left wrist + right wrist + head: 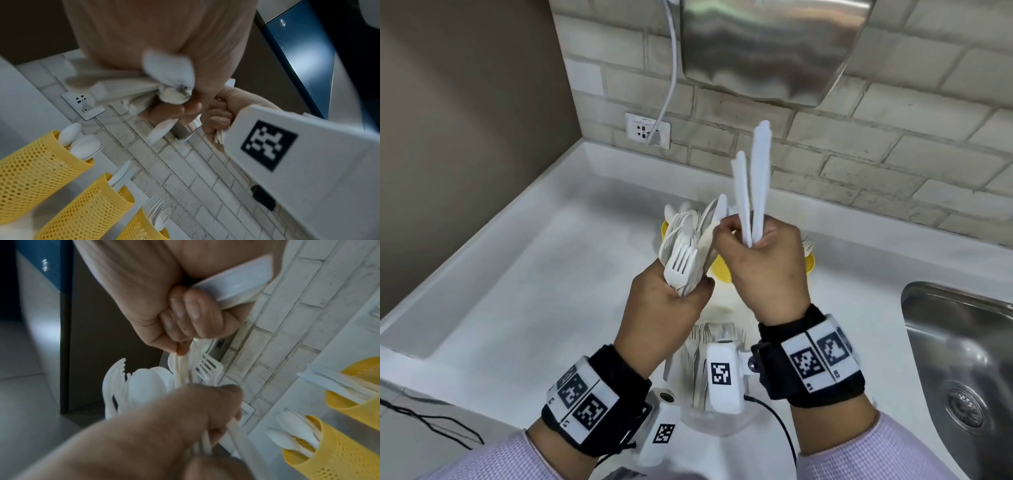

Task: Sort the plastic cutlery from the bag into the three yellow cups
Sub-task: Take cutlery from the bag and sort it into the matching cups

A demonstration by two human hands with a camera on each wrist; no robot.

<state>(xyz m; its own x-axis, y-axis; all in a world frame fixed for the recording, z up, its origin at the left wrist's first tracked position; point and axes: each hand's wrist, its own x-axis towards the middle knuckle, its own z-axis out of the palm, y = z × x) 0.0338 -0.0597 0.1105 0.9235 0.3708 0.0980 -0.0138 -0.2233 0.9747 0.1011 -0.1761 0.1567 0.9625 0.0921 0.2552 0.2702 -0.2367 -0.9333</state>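
My left hand (pixel 681 291) grips a bundle of white plastic forks and spoons (pixel 683 253), heads up. My right hand (pixel 750 240) holds two white knives (pixel 753 185) upright in its curled fingers, while its thumb and forefinger pinch one piece at the top of the bundle. Three yellow mesh cups stand behind the hands, mostly hidden in the head view. In the left wrist view the spoon cup (pixel 37 170), the knife cup (pixel 88 209) and the fork cup (pixel 141 227) show plainly. The clear bag (pixel 702 380) with more cutlery lies under my wrists.
A steel sink (pixel 962 346) is sunk into the white counter (pixel 534 274) at the right. A steel wall unit (pixel 774 44) hangs above, its cable plugged into a socket (pixel 647 132). A brown wall closes the left side; a brick-tile wall stands behind the cups.
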